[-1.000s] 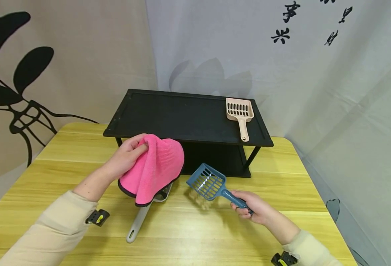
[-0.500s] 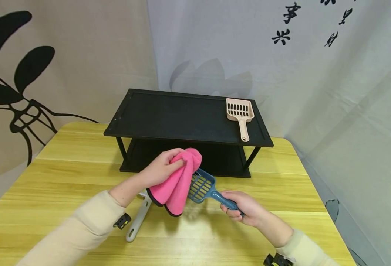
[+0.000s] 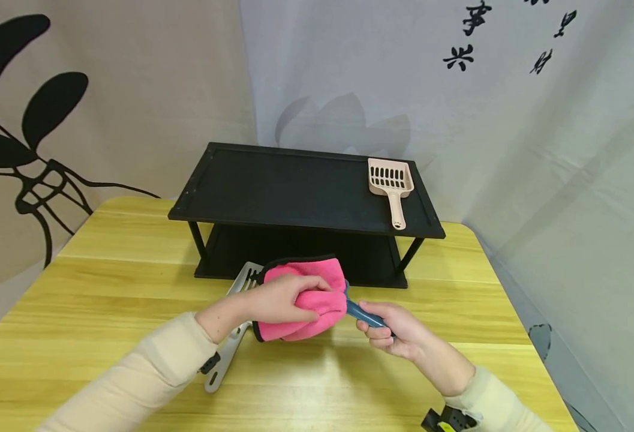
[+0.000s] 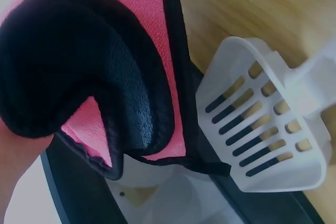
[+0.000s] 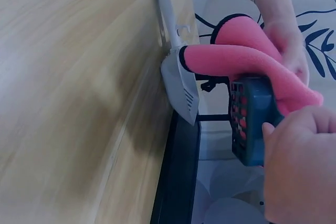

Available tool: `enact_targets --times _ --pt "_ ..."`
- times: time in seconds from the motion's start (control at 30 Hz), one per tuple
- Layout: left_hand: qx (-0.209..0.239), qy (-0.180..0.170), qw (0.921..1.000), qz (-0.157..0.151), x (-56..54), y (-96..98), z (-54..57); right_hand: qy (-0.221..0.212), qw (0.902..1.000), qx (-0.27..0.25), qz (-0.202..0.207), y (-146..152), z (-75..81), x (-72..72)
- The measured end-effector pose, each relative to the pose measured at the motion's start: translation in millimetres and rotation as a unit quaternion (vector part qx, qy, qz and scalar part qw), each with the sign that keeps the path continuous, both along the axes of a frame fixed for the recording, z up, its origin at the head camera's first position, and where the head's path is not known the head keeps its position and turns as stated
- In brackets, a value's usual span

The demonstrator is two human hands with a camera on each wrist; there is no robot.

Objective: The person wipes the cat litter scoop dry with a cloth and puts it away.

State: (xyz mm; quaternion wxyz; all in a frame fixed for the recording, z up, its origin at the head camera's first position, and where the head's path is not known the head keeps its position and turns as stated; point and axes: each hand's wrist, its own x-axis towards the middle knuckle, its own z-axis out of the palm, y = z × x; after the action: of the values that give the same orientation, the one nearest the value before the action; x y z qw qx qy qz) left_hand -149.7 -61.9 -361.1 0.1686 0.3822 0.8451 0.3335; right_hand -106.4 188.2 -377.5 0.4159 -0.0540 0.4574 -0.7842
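My left hand (image 3: 276,300) holds a pink cloth (image 3: 327,271) with a dark trim against the head of a blue litter scoop. My right hand (image 3: 400,336) grips that litter scoop by its handle (image 3: 364,314), above the table. From the head view the scoop's head is mostly covered by the cloth. The right wrist view shows the slotted blue head (image 5: 254,121) with pink behind its slots. Under my left forearm a light grey litter scoop (image 3: 224,364) lies on the table, partly hidden. Its slotted end (image 4: 260,124) shows in the left wrist view.
Behind the hands stands a black two-tier rack (image 3: 290,186). A beige litter scoop (image 3: 390,178) lies on the right of its top shelf. The wooden table (image 3: 95,324) extends to both sides, with a printed cloth backdrop (image 3: 322,72) behind it.
My left hand has carried the pink cloth right, from over the grey scoop to the blue scoop's head, which it now covers. My right hand has shifted slightly left, still gripping the handle.
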Motion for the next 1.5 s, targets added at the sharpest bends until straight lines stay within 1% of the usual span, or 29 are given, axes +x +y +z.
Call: enact_targets --times 0.1,0.17,0.33,0.47,0.63,0.7,0.8,0.87,0.97,1.03,1.1,1.13,1.2,1.27,1.3,1.4,1.5 --pt "-0.009 0.038 0.9992 -0.009 1.0 0.0 -1.0 -0.004 1.0 -0.007 -0.002 0.6 0.9 -0.5" --pt "-0.006 0.058 0.9982 -0.011 1.5 0.0 -1.0 -0.005 1.0 -0.008 -0.004 1.3 2.0 -0.5" --pt "-0.007 0.081 0.9967 -0.01 0.3 -5.0 1.5 0.01 0.9998 -0.014 0.006 4.7 5.6 -0.8" --pt "-0.019 0.1 0.9948 -0.009 -1.9 -11.9 2.1 0.019 0.9994 -0.022 0.017 8.4 7.2 -1.4" --pt "-0.028 0.126 0.9917 0.003 -3.5 -19.7 1.7 0.026 0.9991 -0.023 0.024 12.5 8.0 -1.7" --pt "-0.024 0.143 0.9894 0.008 -4.4 -23.2 1.7 0.036 0.9989 -0.014 0.026 14.5 8.4 -1.7" --pt "-0.015 0.168 0.9853 0.023 -7.2 -28.9 3.0 0.069 0.997 0.025 0.024 19.0 9.8 -1.0" --pt "0.003 0.158 0.9866 0.042 -9.6 -33.3 5.8 0.094 0.9936 0.059 0.021 22.8 10.4 -0.6" --pt "0.038 0.121 0.9881 0.087 -14.7 -40.0 11.8 0.116 0.988 0.1 0.019 27.9 10.3 -0.6" --pt "0.068 0.099 0.9861 0.115 -17.8 -42.8 17.1 0.118 0.9858 0.118 0.017 30.1 9.4 -1.2" --pt "0.086 0.095 0.9826 0.134 -20.6 -42.5 21.8 0.116 0.9837 0.137 0.013 30.0 8.7 -1.6" --pt "0.093 0.093 0.9816 0.138 -21.7 -41.0 23.8 0.115 0.9822 0.148 0.011 29.0 8.5 -1.8" --pt "0.098 0.091 0.9816 0.136 -22.8 -34.7 27.0 0.115 0.9783 0.172 0.004 25.9 8.1 -2.4" --pt "0.095 0.087 0.9841 0.123 -23.5 -25.7 28.2 0.116 0.9742 0.194 -0.001 20.9 8.1 -3.2" --pt "0.092 0.079 0.986 0.115 -23.5 -20.5 28.1 0.118 0.9721 0.203 -0.003 17.9 8.4 -3.7" --pt "0.085 0.056 0.9909 0.088 -23.7 -5.6 24.7 0.13 0.9637 0.233 -0.009 8.2 10.1 -4.4" --pt "0.084 0.026 0.9931 0.077 -24.5 3.7 17.2 0.156 0.9492 0.273 -0.019 -1.5 13.3 -3.2"
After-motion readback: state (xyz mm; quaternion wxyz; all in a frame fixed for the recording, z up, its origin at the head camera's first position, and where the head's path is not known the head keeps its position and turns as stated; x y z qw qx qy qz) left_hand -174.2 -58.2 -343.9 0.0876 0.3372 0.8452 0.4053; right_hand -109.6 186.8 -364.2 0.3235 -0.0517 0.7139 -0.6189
